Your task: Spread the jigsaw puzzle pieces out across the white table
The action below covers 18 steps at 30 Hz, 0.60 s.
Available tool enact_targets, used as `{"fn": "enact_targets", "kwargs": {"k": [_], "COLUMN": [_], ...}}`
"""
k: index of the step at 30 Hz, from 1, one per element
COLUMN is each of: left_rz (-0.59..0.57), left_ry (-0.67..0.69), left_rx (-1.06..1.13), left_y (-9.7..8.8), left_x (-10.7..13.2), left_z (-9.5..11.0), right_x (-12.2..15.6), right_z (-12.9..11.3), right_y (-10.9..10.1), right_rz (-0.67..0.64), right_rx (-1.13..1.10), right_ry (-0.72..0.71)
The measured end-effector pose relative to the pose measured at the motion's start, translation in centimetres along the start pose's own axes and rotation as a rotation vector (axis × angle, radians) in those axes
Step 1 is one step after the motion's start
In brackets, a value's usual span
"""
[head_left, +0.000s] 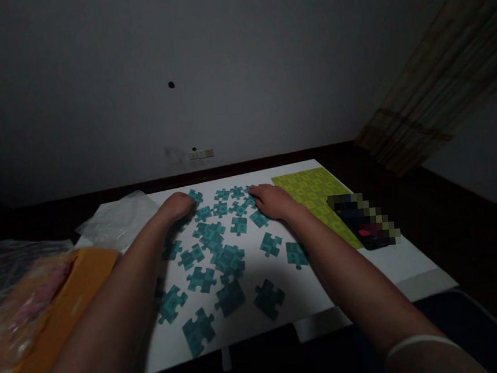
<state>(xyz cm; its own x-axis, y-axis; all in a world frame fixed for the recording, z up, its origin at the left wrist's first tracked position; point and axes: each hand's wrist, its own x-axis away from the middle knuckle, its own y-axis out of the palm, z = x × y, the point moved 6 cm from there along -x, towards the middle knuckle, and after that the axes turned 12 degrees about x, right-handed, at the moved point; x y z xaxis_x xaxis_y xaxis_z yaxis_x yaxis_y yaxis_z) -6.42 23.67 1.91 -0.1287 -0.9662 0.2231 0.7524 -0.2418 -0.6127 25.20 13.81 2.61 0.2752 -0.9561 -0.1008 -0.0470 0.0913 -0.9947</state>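
Many teal jigsaw puzzle pieces [238,225] lie scattered over a white table [280,300], some overlapping in a pile near the middle. At the far left of the spread, my left hand [179,206] is closed, its fingertips at the edge of a teal puzzle piece [195,196]. My right hand [271,200] reaches in from the opposite side. Its fingers are bent together on a puzzle piece [249,201] near the far edge, partly covering it. My right forearm passes over the edge of another piece [296,254].
A yellow-green patterned sheet [314,195] lies on the right, with a dark, partly pixelated object [356,223] on it. Clear plastic [121,218] sits at the far left, near an orange package [88,270] and a plastic-wrapped bundle [27,298]. A wall stands behind.
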Motion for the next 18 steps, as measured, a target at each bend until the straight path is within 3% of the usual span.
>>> {"fn": "enact_targets", "kwargs": {"k": [3,8,10,13,15,18], "left_rz": [0.010,0.152,0.118,-0.056,-0.111,-0.111], "left_ry": [-0.009,0.035,0.184,0.402,0.413,0.407], "left_rx": [-0.073,-0.521,-0.583,-0.552,-0.572,-0.613], "left_y": [-0.5,-0.7,1.3,5.6,7.6,8.7], "left_x": [-0.7,0.8,2.1,4.1,4.8,5.0], "left_z": [0.8,3.4,4.4,4.4,3.3,2.3], "right_x": [0.0,0.1,0.1,0.2,0.3,1.2], "right_z": [0.1,-0.1,-0.2,-0.4,-0.1,1.5], "right_y": [0.1,-0.3,-0.3,-0.4,-1.1,-3.8], "right_rz": [-0.002,0.008,0.007,0.003,0.023,0.115], "right_rx": [-0.006,-0.006,-0.002,-0.001,-0.005,-0.060], "right_ry": [-0.010,-0.009,-0.011,-0.022,-0.006,0.074]}}
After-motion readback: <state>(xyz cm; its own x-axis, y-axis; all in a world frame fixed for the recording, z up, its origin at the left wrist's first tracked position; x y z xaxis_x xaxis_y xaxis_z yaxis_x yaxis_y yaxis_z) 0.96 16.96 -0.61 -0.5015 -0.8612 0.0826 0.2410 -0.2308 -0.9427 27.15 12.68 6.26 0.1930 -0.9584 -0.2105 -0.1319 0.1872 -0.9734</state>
